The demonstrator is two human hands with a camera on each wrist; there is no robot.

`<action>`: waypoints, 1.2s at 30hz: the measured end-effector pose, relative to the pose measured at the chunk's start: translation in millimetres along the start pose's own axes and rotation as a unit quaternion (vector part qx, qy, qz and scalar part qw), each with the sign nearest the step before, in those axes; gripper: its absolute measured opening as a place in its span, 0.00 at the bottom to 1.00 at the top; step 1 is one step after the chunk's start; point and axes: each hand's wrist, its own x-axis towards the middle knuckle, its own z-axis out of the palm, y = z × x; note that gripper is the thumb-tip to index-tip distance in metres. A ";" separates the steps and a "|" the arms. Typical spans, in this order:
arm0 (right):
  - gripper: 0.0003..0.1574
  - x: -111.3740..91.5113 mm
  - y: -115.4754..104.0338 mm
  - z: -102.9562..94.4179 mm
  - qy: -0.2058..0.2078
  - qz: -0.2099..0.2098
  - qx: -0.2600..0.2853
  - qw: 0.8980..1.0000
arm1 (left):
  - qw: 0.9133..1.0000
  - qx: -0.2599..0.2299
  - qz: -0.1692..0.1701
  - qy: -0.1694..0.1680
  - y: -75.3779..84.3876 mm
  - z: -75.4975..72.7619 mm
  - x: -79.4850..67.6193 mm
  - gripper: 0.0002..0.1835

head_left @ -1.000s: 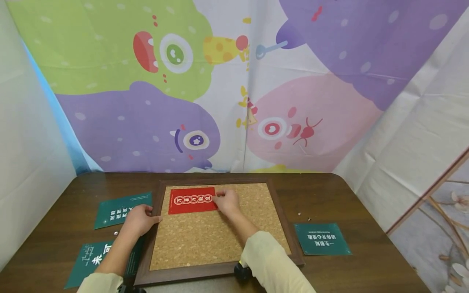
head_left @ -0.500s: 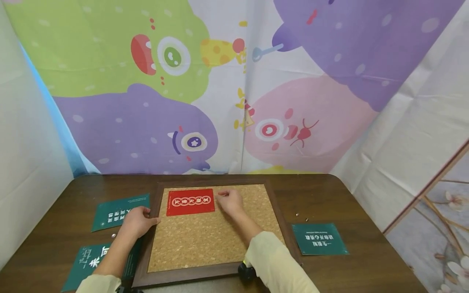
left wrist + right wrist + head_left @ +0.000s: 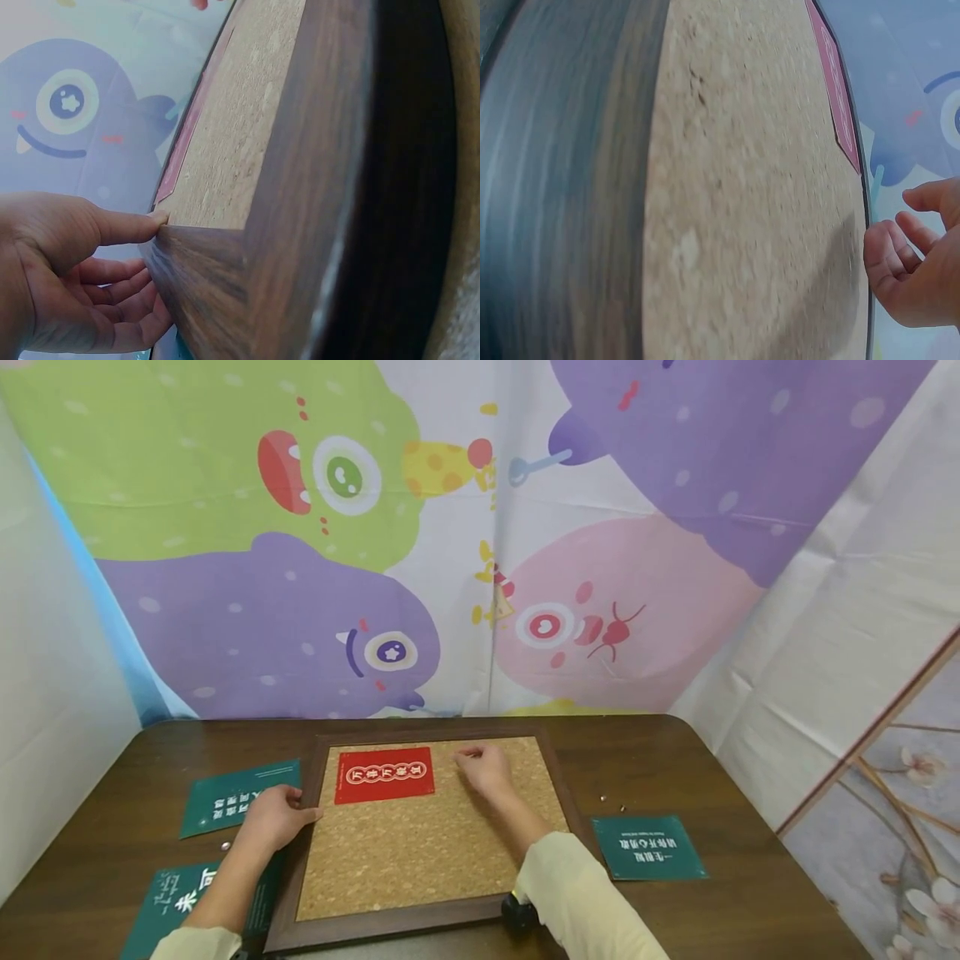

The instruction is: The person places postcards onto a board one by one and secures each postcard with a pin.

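Note:
A brown-framed corkboard point(image 3: 397, 860) lies on the table, and a red card point(image 3: 385, 774) with white lettering sits flat near its far left corner. My left hand point(image 3: 273, 818) holds the board's left side; in the left wrist view the thumb point(image 3: 127, 227) presses on the wooden frame point(image 3: 300, 195) while the other fingers curl against its outer side. To the right of the card, my right hand point(image 3: 486, 770) hovers over the cork, apart from the card. The right wrist view shows its fingers point(image 3: 885, 259) loosely bent, thumb apart, nothing between them.
Green cards lie at the left, one point(image 3: 240, 797) behind another point(image 3: 168, 902) partly covered by the left forearm. A further green card point(image 3: 648, 847) is right of the board. Small shiny pins point(image 3: 602, 797) lie behind it, and one pin point(image 3: 226, 846) is at left. A printed curtain point(image 3: 300, 610) hangs behind.
My right hand has left the red card's right edge and drawn a little to the right. The card stays in place on the cork, and my left hand keeps its hold on the frame.

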 end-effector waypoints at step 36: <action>0.15 7.0 26.9 -84.7 0.034 0.056 -0.034 0.997 | 1.000 0.014 -0.002 -0.006 -0.1 0.2 1.3 0.29</action>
